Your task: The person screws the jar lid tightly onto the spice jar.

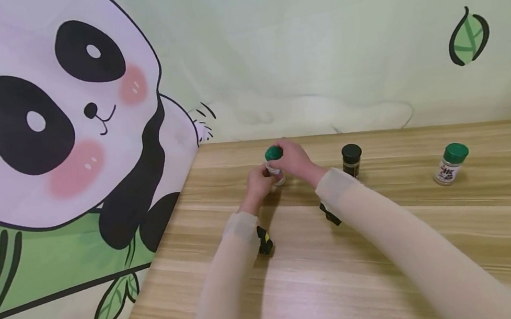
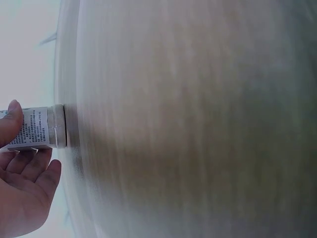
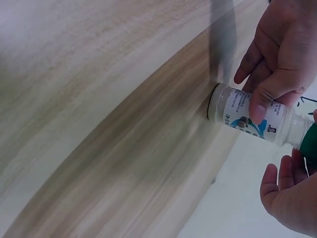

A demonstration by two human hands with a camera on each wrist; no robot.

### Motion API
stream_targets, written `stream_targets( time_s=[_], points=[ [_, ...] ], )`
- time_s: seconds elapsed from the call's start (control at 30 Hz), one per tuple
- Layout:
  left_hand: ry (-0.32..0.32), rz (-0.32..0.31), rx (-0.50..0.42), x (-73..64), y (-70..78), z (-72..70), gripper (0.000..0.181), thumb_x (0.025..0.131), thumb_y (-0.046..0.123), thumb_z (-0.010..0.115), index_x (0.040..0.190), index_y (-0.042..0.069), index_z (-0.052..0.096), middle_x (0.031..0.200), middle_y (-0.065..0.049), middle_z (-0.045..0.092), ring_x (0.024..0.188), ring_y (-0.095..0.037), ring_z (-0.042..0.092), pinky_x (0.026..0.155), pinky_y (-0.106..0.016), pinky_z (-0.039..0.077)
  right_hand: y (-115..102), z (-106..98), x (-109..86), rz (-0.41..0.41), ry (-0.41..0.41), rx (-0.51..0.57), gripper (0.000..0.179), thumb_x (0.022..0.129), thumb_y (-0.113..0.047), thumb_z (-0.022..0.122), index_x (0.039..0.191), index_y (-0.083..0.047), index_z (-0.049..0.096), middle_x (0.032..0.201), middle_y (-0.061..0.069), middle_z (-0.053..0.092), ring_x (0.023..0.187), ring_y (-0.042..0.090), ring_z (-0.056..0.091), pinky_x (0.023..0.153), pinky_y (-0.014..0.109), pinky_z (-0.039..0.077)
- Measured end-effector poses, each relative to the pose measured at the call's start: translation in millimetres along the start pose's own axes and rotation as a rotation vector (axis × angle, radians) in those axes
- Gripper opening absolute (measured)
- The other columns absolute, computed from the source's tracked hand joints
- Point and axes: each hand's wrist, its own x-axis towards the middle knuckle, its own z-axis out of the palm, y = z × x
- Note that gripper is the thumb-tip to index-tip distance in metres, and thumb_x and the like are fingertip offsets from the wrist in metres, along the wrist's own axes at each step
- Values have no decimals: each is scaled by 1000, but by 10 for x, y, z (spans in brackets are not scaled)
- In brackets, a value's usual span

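A clear spice jar (image 3: 285,131) with a white and blue label stands near the back of the wooden table. My left hand (image 1: 258,181) holds it by the body, thumb on the label and fingers on the far side. At its top, my right hand (image 1: 297,159) grips the green cap (image 1: 274,153). In the right wrist view the clear neck shows just below the cap, which is partly cut off by the frame. Fine print covers the label (image 2: 35,126) in the left wrist view, where the jar's base meets the table.
To the right of my hands stands a black-capped jar (image 1: 352,160), its lower part overlapped by my right sleeve. Farther right is another green-capped jar (image 1: 450,164). A cloth with a printed panda (image 1: 112,107) hangs behind and left of the table (image 1: 316,273).
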Motion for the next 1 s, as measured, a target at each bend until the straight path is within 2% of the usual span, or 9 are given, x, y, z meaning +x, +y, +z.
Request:
stream_targets(
  time_s=[0.13,0.37,0.5,0.6,0.7,1.0],
  points=[
    [-1,17,13,0,9,21,34,94,1,70,127,-6,67,126,-26,71,110,-27,67,92,-29,54,6,21,3,6,4,22,43,96,-13,69,132,6,55,135,24,62,124,36,60,108,45,51],
    [7,19,44,-22,15,28,32,94,2,70,126,-5,68,127,-25,71,115,-30,67,101,-38,55,53,61,21,15,-5,19,47,96,-14,68,136,6,54,136,25,62,127,38,59,110,46,48],
    [10,11,55,-19,-5,26,30,94,4,71,123,-4,70,122,-25,72,100,-21,64,88,-27,54,72,75,10,23,-11,14,47,97,-16,68,136,7,54,136,25,62,126,38,59,111,47,48],
    [28,13,63,-5,-9,22,27,93,4,72,118,-5,72,112,-24,74,88,-15,57,76,-20,46,83,86,14,20,-13,19,47,97,-17,68,135,6,54,135,25,62,125,38,59,110,47,48],
    [51,20,73,9,-15,15,25,91,4,74,115,-6,73,106,-23,74,84,-14,54,72,-18,43,98,100,40,13,-17,16,47,97,-19,69,135,5,55,135,24,62,125,38,59,110,47,48],
    [64,12,89,13,-20,12,23,91,7,75,109,-7,72,112,-24,75,90,-18,59,81,-24,49,129,141,85,22,-14,18,47,97,-19,70,135,3,56,137,23,63,130,36,58,114,45,45]
  ],
)
